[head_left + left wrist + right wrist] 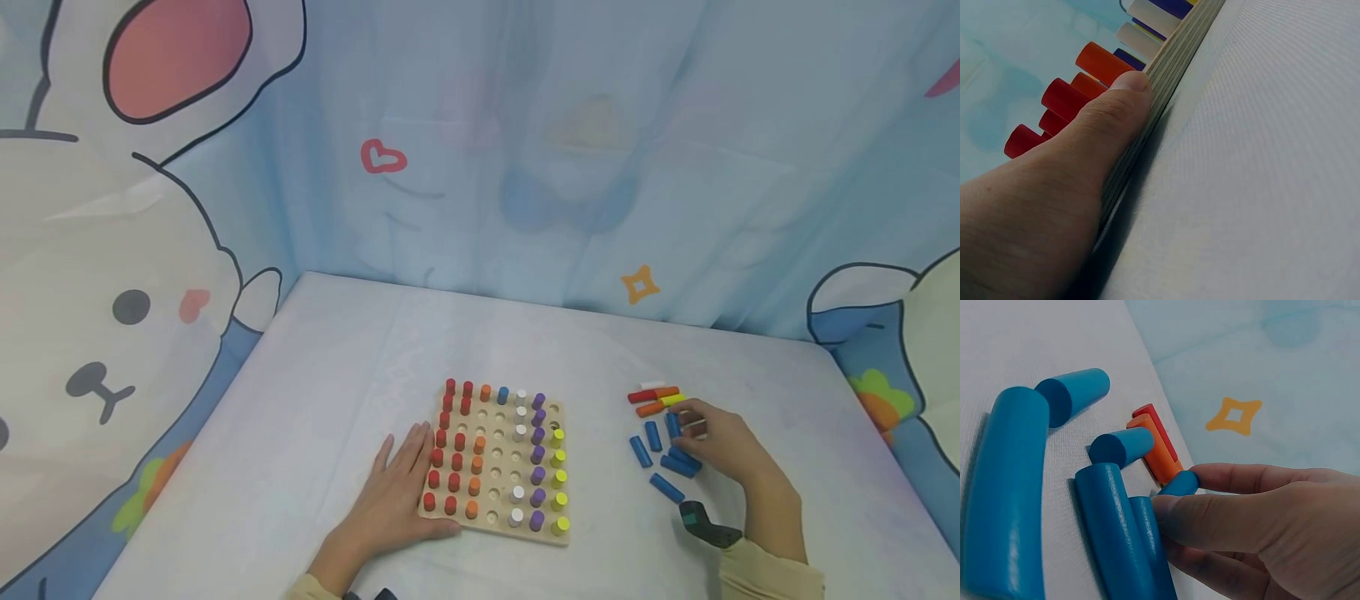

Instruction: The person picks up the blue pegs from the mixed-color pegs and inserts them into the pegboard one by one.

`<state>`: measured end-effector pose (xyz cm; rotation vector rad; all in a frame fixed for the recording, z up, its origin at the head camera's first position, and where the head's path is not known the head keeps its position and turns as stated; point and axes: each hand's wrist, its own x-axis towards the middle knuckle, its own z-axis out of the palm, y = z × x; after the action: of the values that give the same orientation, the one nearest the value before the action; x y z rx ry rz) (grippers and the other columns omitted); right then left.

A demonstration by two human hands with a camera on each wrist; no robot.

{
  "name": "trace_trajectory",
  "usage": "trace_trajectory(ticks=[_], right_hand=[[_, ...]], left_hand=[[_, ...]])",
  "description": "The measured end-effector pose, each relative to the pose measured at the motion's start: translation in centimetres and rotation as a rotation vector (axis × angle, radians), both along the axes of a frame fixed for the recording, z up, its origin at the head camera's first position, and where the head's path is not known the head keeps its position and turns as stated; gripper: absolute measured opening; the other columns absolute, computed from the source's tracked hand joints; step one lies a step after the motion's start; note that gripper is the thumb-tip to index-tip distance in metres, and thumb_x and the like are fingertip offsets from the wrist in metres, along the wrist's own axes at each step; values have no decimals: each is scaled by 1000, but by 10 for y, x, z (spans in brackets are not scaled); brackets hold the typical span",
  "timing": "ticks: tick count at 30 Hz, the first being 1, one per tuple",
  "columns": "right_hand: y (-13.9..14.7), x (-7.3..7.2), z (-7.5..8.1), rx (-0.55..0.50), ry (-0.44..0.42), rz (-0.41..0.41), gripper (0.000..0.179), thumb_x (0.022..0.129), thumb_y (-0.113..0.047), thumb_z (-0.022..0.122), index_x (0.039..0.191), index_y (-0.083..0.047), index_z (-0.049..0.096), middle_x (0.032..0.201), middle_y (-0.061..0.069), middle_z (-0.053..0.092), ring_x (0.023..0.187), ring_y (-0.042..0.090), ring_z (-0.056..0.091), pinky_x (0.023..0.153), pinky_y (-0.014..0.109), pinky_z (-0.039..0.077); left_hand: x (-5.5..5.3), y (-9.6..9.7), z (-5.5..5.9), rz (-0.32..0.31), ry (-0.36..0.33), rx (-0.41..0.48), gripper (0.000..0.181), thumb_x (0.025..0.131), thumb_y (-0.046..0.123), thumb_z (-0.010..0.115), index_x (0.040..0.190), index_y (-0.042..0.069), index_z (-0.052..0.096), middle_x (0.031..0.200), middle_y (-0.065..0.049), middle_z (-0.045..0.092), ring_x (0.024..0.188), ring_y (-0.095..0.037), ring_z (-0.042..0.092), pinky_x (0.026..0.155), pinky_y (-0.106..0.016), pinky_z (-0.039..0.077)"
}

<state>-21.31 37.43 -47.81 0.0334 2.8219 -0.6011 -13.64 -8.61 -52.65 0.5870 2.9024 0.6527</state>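
A square wooden pegboard (502,533) holds columns of red, orange, white, purple and yellow pegs, with one blue peg (503,395) in its back row. My left hand (393,500) lies flat along the board's left side, fingers straight. Its thumb (1116,103) rests against the front edge, close to an orange peg. To the right of the board, my right hand (723,442) pinches a blue peg (1182,482) between thumb and forefinger. Several other blue pegs (1113,519) lie loose on the table around that hand.
Past the blue pegs lie a few loose red (642,396), orange (649,409), yellow (672,400) and white pegs (651,385). The white-covered table (360,350) ends at a printed curtain (465,225) behind. Some board holes (495,472) are unfilled.
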Motion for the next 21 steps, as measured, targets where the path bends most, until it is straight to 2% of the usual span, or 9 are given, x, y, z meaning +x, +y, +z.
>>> trace_trajectory(ticks=[8, 14, 21], right_hand=[[1, 0, -2, -17, 31, 22, 50, 86, -15, 68, 127, 3, 48, 115, 28, 59, 106, 45, 57, 80, 49, 56], [-1, 0, -2, -31, 35, 26, 50, 85, -16, 70, 126, 4, 48, 115, 27, 59, 105, 45, 57, 80, 48, 56], [-2, 0, -2, -27, 26, 18, 52, 85, -18, 71, 126, 3, 47, 114, 27, 59, 105, 44, 58, 78, 47, 57]], left_hand=[[1, -1, -1, -11, 61, 11, 126, 65, 88, 49, 153, 6, 12, 161, -5, 12, 148, -19, 11, 118, -51, 5], [1, 0, -1, -12, 67, 6, 126, 65, 88, 49, 153, 6, 12, 161, -5, 13, 148, -19, 11, 118, -51, 5], [1, 0, -1, -6, 34, -5, 126, 65, 89, 47, 153, 8, 11, 162, -3, 9, 149, -17, 8, 119, -49, 2]])
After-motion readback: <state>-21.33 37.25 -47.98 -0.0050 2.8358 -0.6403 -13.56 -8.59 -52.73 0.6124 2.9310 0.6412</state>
